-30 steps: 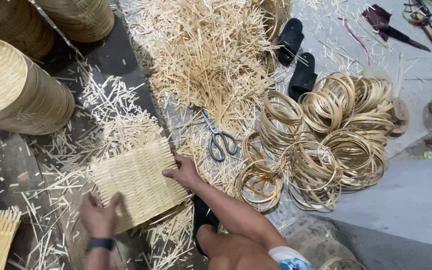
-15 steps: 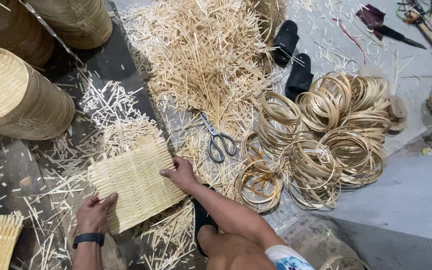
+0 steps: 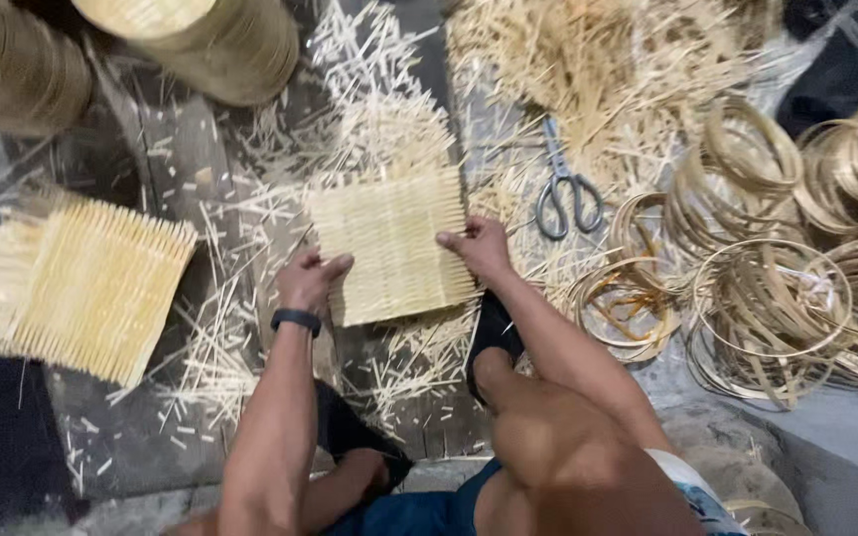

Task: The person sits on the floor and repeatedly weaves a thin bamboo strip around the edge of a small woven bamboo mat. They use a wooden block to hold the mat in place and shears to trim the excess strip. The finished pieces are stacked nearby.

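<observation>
At the far left a pale square woven bamboo mat with fringed edges [image 3: 81, 286] lies flat on the dark wooden floor [image 3: 151, 437], well apart from the hands, with a strip of floor strewn with short bamboo offcuts [image 3: 240, 347] between. Above it, round woven bamboo baskets [image 3: 201, 40] crowd the top edge.

The left hand [image 3: 312, 280], with a dark band on the wrist, pinches the lower left edge of a small pale rectangular woven bamboo panel [image 3: 389, 243], thumb on top and fingers curled under. The panel lies flat on the floor near the middle, just ahead of the person's feet. It is close to square; its slightly longer side runs away from the person, tilted a little to the right, and its loose strip ends bristle along the top edge. Open floor lies to its left; splinters close in at the other sides.

The right hand [image 3: 479, 246] clamps the panel's right edge, fingers pressed on its surface.

Just right of it lie grey metal scissors [image 3: 566, 189], blades pointing away, on a heap of thin bamboo slivers [image 3: 588, 69]. Farther right, coiled bamboo strip hoops [image 3: 777, 258] fill the floor to the edge.
</observation>
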